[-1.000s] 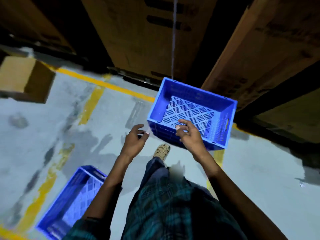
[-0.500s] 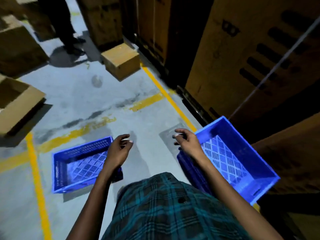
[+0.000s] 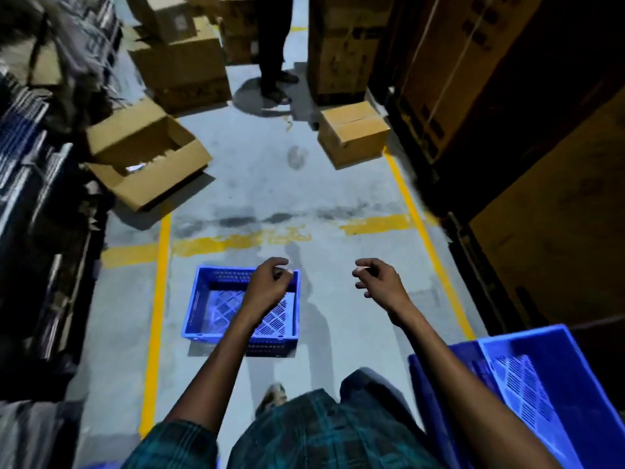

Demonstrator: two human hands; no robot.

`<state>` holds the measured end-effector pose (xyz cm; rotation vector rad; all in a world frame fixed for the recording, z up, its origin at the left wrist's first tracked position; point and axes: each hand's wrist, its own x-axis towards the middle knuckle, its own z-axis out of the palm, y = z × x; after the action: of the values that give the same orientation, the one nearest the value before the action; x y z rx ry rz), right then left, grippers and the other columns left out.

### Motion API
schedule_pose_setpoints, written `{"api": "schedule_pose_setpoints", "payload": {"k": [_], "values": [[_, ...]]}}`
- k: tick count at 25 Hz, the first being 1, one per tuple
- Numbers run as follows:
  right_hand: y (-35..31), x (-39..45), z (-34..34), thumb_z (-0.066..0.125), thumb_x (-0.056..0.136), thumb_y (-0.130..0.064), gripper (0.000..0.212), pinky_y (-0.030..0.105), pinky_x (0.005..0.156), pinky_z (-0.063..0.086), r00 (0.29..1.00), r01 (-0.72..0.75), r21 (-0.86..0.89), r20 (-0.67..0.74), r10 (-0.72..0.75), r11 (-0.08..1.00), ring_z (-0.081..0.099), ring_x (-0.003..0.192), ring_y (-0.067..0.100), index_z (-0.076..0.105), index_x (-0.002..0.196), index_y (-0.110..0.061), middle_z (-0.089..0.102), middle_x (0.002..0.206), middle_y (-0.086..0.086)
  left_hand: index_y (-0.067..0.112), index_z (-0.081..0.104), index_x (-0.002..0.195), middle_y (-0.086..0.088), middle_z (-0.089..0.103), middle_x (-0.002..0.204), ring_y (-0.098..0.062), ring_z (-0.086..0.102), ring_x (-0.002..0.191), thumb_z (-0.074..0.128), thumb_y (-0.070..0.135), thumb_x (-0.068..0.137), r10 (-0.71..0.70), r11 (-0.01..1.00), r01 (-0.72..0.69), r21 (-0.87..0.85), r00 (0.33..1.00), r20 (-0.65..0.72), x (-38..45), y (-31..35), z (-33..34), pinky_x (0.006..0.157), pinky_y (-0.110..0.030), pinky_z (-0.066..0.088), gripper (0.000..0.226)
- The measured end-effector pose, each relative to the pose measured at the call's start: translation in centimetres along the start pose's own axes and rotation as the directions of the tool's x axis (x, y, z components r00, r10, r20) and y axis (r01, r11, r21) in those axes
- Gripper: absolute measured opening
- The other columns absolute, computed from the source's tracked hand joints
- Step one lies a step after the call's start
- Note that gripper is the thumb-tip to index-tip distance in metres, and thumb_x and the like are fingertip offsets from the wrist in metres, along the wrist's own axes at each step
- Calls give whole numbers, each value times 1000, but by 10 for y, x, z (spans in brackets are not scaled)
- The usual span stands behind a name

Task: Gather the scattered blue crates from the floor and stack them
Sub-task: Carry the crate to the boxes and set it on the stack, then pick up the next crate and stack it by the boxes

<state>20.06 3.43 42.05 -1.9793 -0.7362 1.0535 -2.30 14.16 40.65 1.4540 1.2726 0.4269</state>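
Warehouse aisle — storage and goods-handling area

Grey concrete floor (image 3: pixel 257 184) marked with painted yellow lines (image 3: pixel 161 299) bounding a walkway; paint is worn and the surface stained. Cardboard cartons line both sides: an open carton (image 3: pixel 145 160) at left, a sealed carton (image 3: pixel 353 137) at right, taller stacked cartons (image 3: pixel 182 59) behind. Large strapped cartons (image 3: pixel 449 72) stand along the right edge, close to the line. Wrapped, dark bundled stock (image 3: pixel 30 164) fills the left side. Blue perforated plastic crates — one on the floor (image 3: pixel 206 299), another at lower right (image 3: pixel 558 377) — are of the kind used for goods handling. A second person's legs (image 3: pixel 272 45) stand among cartons at the far end. Lighting is dim
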Motion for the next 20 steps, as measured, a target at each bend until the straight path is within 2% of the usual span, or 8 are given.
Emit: {"api": "schedule_pose_setpoints", "payload": {"k": [2, 4, 5, 8, 11, 14, 17, 20], "values": [[-3, 29, 19, 59, 91, -24, 19, 28, 68, 50, 999, 1, -99, 45, 4, 995, 72, 84, 20, 66, 109, -23, 73, 97, 2, 16, 62, 117, -4, 68, 91, -17, 64, 79, 61, 20, 94, -56, 998, 58, 36, 997, -45, 26, -15, -16, 63, -21, 48, 24], [-1, 66, 36, 59, 89, -26, 18, 30, 68, 50, 995, -1, -171, 94, 17, 985, 71, 84, 20, 66, 106, -25, 73, 94, 0, 11, 62, 120, -6, 67, 96, -20, 65, 87, 61, 20, 93, -121, 989, 125, 72, 991, -59, 53, -36, -25, 71, -27, 50, 28], [3, 88, 45, 58, 88, -28, 20, 31, 69, 52, 993, -2, -204, 117, 27, 979, 71, 85, 19, 66, 106, -26, 73, 94, 0, 11, 62, 120, -7, 67, 99, -21, 64, 86, 61, 20, 94, -155, 983, 160, 89, 986, -63, 70, -48, -28, 69, -28, 49, 28], [34, 166, 80, 56, 86, -33, 26, 36, 80, 55, 972, 3, -307, 224, 70, 952, 69, 92, 21, 65, 109, -26, 72, 101, 2, 13, 62, 117, -9, 67, 92, -20, 58, 65, 60, 20, 94, -260, 959, 274, 76, 953, -156, 122, -98, -26, 55, -27, 41, 24], [81, 225, 127, 56, 89, -24, 28, 36, 87, 52, 957, -41, -375, 252, 145, 926, 65, 100, 26, 65, 115, -16, 71, 109, 9, 12, 64, 113, -2, 58, 70, -19, 49, 51, 61, 15, 92, -387, 917, 398, 1, 892, -234, 168, -170, -13, 51, -25, 37, 22], [141, 274, 173, 56, 91, -22, 33, 34, 92, 49, 940, -159, -412, 214, 265, 897, 62, 106, 27, 62, 121, -10, 68, 116, 12, 11, 66, 109, -3, 60, 69, -32, 54, 61, 65, 13, 89, -489, 871, 482, -95, 834, -254, 212, -244, 9, 61, -28, 40, 21], [219, 327, 224, 59, 91, -25, 38, 36, 96, 48, 916, -229, -440, 206, 345, 869, 61, 111, 27, 58, 126, -9, 66, 121, 13, 13, 66, 108, -10, 66, 81, -29, 59, 72, 64, 13, 89, -529, 847, 519, -118, 798, -290, 265, -328, 28, 68, -28, 41, 19], [290, 362, 269, 63, 89, -31, 49, 41, 100, 47, 886, -318, -426, 185, 425, 847, 58, 118, 29, 52, 131, -9, 60, 129, 16, 7, 65, 112, -15, 67, 89, -29, 63, 82, 61, 9, 90, -510, 846, 532, -34, 790, -340, 312, -402, 33, 71, -28, 40, 23]]}}
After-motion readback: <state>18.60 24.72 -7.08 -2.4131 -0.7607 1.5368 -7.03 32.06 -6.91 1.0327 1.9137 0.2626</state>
